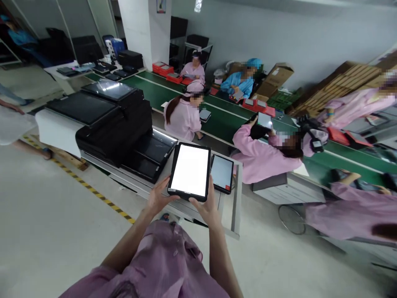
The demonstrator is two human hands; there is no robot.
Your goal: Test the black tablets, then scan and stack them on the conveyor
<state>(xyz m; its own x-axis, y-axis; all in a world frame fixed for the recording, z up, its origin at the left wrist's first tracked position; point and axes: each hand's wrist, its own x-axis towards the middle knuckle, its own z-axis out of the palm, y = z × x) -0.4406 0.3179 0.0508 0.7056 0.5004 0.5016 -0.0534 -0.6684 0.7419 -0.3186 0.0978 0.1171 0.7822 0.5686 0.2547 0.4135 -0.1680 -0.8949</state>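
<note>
Between my two hands is a tablet (190,170) in a black case, its screen lit plain white. My left hand (159,198) grips the lower left corner, thumb along the bottom edge. On the right side, my right hand (207,205) holds the lower corner, also with its thumb at the bottom edge. The fingers behind the tablet are hidden. Just right of it, a second tablet (222,173) with a pale screen and a small red patch lies on the grey bench (235,207).
Stacked black tablets (114,120) cover the bench to the left. Beyond runs a green conveyor (221,120) with co-workers in pink and blue seated along it and red trays (259,105) on it. Yellow-black tape (99,198) marks the floor; cardboard boxes (335,87) lean at the back right.
</note>
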